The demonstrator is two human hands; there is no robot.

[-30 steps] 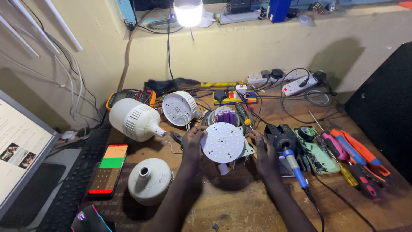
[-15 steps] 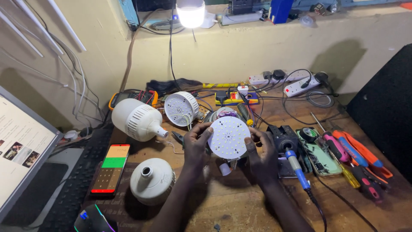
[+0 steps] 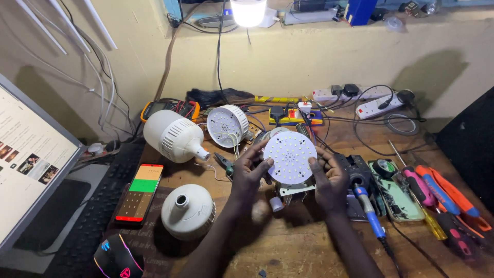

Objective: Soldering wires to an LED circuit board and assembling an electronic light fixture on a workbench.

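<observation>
The round white LED disc (image 3: 290, 157) hides whatever sits behind it; only a small board edge (image 3: 296, 189) shows below. The monitor (image 3: 25, 170) is cut off by the left picture edge, the mouse (image 3: 116, 260) by the bottom. The lit lamp (image 3: 248, 10) is clipped at the top. The tools (image 3: 453, 206) at the bench's right edge run partly out of view.

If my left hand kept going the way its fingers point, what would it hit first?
The left hand points up and right, its fingers already on the round white LED disc. So the disc comes first; beyond that, probably the yellow board, though depth is unclear.
</observation>
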